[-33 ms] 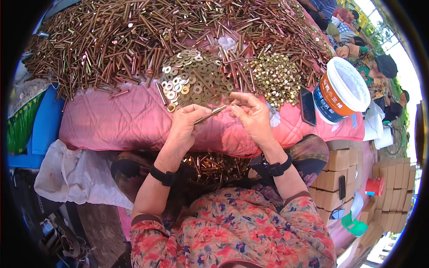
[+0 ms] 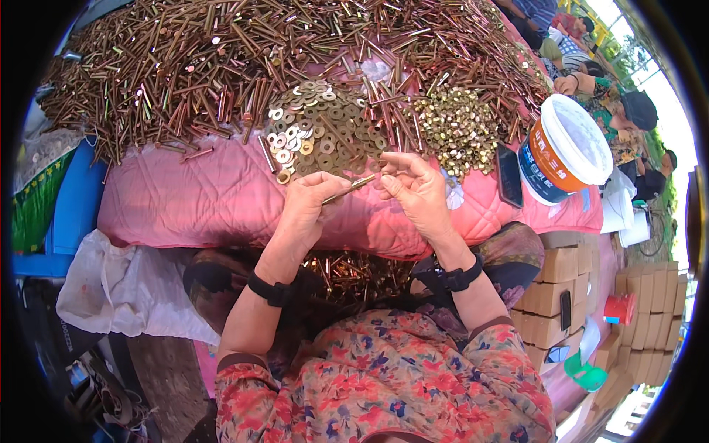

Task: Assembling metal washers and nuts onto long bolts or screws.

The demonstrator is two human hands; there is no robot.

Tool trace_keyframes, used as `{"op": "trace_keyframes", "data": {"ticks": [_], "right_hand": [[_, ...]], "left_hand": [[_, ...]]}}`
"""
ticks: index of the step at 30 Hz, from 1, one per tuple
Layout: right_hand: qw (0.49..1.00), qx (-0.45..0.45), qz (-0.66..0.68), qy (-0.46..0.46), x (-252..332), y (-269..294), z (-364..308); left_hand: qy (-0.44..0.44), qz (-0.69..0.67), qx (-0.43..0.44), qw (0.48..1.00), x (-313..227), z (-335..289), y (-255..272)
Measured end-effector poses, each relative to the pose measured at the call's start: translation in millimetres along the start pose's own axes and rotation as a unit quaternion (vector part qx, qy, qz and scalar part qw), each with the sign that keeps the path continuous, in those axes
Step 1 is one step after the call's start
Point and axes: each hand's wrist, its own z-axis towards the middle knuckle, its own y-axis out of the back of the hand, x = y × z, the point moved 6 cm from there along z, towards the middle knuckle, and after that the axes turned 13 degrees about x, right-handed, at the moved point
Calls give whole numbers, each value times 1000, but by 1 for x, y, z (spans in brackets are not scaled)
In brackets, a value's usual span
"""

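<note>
My left hand [image 2: 310, 198] pinches an expansion bolt [image 2: 355, 184], a slim brassy rod slanting up to the right. Its free end points toward my right hand [image 2: 415, 189], whose thumb and fingers are bent together close by. A small brownish piece shows at those right fingertips, too small to name. Just beyond my hands, a pile of flat washers [image 2: 325, 140] lies on the pink quilted cover [image 2: 199, 199]. To its right is a heap of small brass-coloured nuts [image 2: 459, 127]. Many metal bolts [image 2: 244, 63] spread across the far side.
A white-rimmed bucket [image 2: 561, 151] stands at the right beside a dark phone [image 2: 509, 176]. More metal pieces [image 2: 358, 275] lie below the cover's near edge. A white sack [image 2: 133, 288] hangs at the left. Cardboard boxes [image 2: 543, 299] are stacked at the right; other people sit beyond.
</note>
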Motion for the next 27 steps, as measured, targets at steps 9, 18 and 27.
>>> {"op": "trace_keyframes", "data": {"ticks": [9, 18, 27], "right_hand": [[994, 19, -96, 38, 3, -11, -1], [989, 42, -144, -5, 6, -12, -2], [963, 58, -248, 85, 18, -20, -1]], "left_hand": [[8, 18, 0, 1000, -3, 3, 3], [-47, 100, 30, 993, -10, 3, 3], [-74, 118, 31, 990, -13, 0, -1]]}}
